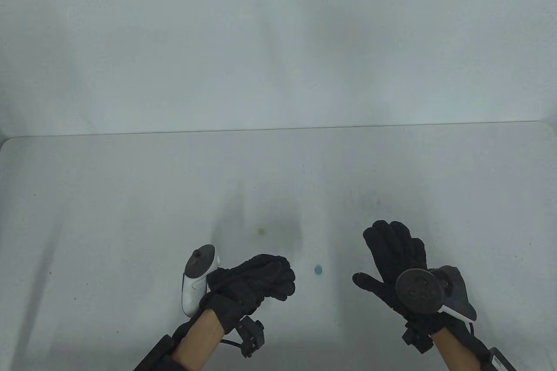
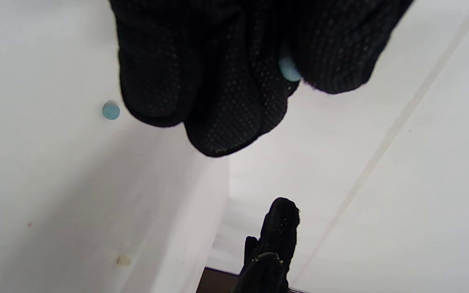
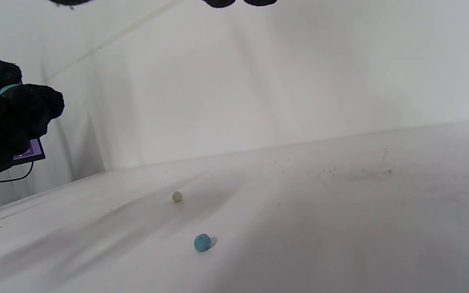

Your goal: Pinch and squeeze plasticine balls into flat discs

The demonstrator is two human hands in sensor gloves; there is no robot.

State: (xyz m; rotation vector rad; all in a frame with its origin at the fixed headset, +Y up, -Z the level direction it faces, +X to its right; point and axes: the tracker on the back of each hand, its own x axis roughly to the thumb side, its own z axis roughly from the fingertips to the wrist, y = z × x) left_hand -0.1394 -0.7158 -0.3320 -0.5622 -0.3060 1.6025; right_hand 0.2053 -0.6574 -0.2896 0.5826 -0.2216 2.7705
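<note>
Meanwhile, left hand point(image 1: 252, 282) curls low over tabletop point(image 1: 130, 197), fingers point(image 2: 226, 101) pinching pale blue plasticine piece point(image 2: 288, 69) (mostly hidden by glove). Right hand point(image 1: 394, 260) hovers spread, holding nothing. Blue ball point(image 1: 318, 269) sits between hands; cream ball point(image 3: 176, 196) lies just beyond. Plasticine likely soft, light, slightly tacky: best taken across middle between thumb and fingertip, squeezed evenly.

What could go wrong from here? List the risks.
1. The left hand pinches a pale blue piece that barely shows between its fingertips; it could stick to the glove.
2. The blue ball and the cream ball lie loose on the table and could roll if bumped.
</note>
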